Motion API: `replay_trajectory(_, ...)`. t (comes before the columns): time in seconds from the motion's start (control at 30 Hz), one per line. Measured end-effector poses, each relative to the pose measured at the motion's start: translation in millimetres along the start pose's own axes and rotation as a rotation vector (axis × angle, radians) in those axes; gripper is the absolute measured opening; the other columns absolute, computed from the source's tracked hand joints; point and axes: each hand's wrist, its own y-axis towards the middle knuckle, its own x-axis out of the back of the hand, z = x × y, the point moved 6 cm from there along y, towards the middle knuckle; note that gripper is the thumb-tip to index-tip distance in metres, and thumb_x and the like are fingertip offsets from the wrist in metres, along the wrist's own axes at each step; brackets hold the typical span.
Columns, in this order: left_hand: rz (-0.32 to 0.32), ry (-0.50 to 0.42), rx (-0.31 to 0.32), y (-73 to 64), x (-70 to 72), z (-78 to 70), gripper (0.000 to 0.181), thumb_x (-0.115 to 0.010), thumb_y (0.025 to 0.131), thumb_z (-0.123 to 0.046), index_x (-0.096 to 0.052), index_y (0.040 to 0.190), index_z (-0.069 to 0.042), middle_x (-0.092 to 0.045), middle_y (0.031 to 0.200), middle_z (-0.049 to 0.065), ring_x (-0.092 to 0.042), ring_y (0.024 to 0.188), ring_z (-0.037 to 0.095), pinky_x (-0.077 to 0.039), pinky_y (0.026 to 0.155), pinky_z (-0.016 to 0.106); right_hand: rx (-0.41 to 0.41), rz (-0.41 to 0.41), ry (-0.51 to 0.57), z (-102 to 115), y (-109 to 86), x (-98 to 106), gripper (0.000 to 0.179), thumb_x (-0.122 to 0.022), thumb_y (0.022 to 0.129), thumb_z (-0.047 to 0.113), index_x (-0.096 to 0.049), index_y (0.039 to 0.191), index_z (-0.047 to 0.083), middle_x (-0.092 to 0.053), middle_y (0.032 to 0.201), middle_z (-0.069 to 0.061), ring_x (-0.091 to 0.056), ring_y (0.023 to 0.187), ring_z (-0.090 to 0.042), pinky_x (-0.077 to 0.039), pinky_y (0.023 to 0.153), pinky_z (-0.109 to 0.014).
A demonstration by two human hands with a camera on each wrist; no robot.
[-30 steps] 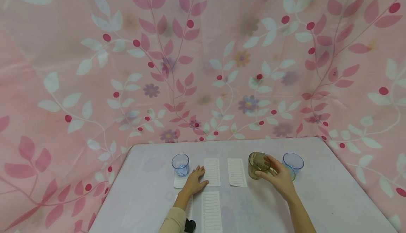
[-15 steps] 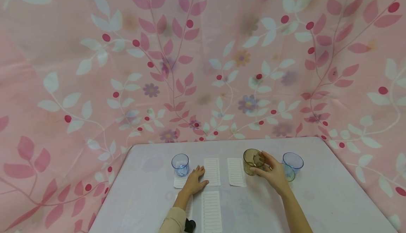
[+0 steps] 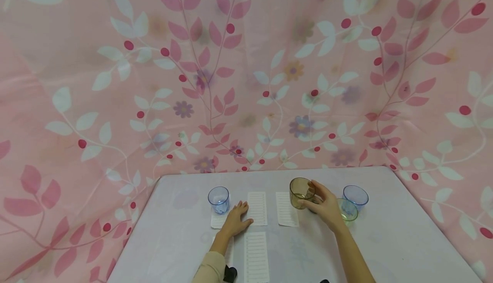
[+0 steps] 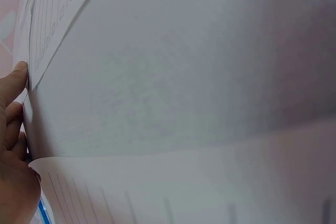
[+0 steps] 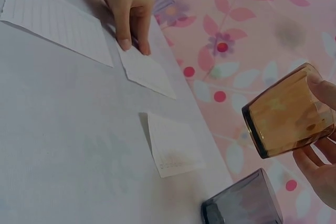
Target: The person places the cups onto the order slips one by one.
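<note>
My right hand [image 3: 325,206] grips an amber drinking glass [image 3: 302,193] by its side, thumb and fingers spread around it. The glass is raised over the table beside a lined paper strip [image 3: 287,214]; in the right wrist view, this amber glass [image 5: 291,114] tilts against the wall cloth. A grey-tinted glass [image 5: 244,203] stands below it there. My left hand [image 3: 236,221] lies with fingers extended on the table, at the edge of another paper strip [image 3: 257,208]. Just beyond that hand stands a clear blue glass [image 3: 218,199] on a paper strip.
To the right stand a green-rimmed glass [image 3: 348,212] and a second blue glass [image 3: 356,195], overlapping in the head view. Nearer me lies a longer lined strip [image 3: 256,257]. A pink floral cloth [image 3: 246,81] hangs behind the white table [image 3: 404,231].
My right hand has carried the amber glass leftward and slightly up, from near the green-rimmed glass to the right-hand paper strip. My left hand has stayed put.
</note>
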Motion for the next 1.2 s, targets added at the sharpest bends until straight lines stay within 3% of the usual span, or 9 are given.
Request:
replay_trajectory(0.23, 0.008, -0.002, -0.002, 0.1, -0.4, 0.7, 0.056, -0.068, 0.083, -0.015, -0.049, 0.127, 0.016, -0.044, 0.137, 0.028, -0.032, 0.132, 0.045, -0.023, 0.109, 0.057, -0.009, 0.019, 0.05, -5, 4.7, -7, 0.074, -0.077, 0.075, 0.002, -0.039, 0.137, -0.009, -0.049, 0.133, -0.025, -0.047, 0.121, -0.035, -0.044, 0.097, -0.025)
replay_trajectory(0.5, 0.015, 0.005, -0.017, 0.7, -1.5, 2.3, 0.057, -0.067, 0.084, -0.015, -0.048, 0.128, 0.015, -0.044, 0.138, 0.028, -0.032, 0.132, 0.046, -0.023, 0.109, 0.056, -0.021, 0.033, 0.035, -7, 10.4, -15, 0.074, -0.077, 0.075, 0.004, -0.039, 0.138, -0.008, -0.049, 0.132, -0.025, -0.047, 0.122, -0.038, -0.037, 0.102, -0.049)
replay_trajectory(0.93, 0.022, 0.049, -0.058, 1.4, -2.8, 1.5, 0.054, -0.065, 0.087, -0.016, -0.049, 0.127, 0.015, -0.044, 0.137, 0.03, -0.031, 0.132, 0.047, -0.024, 0.108, 0.057, -0.021, 0.033, 0.067, -14, 12.6, -27, 0.073, -0.076, 0.075, 0.001, -0.039, 0.136, -0.01, -0.05, 0.131, -0.027, -0.047, 0.121, -0.039, -0.036, 0.103, -0.05)
replay_trajectory(1.2, 0.038, 0.045, -0.024, -0.2, -2.8, 2.3, 0.055, -0.065, 0.087, -0.017, -0.047, 0.129, 0.013, -0.042, 0.139, 0.027, -0.03, 0.134, 0.044, -0.023, 0.11, 0.055, -0.009, 0.05, 0.074, -15, 15.1, -35, 0.071, -0.076, 0.076, 0.001, -0.039, 0.137, -0.009, -0.047, 0.133, -0.028, -0.045, 0.124, -0.042, -0.036, 0.103, -0.053)
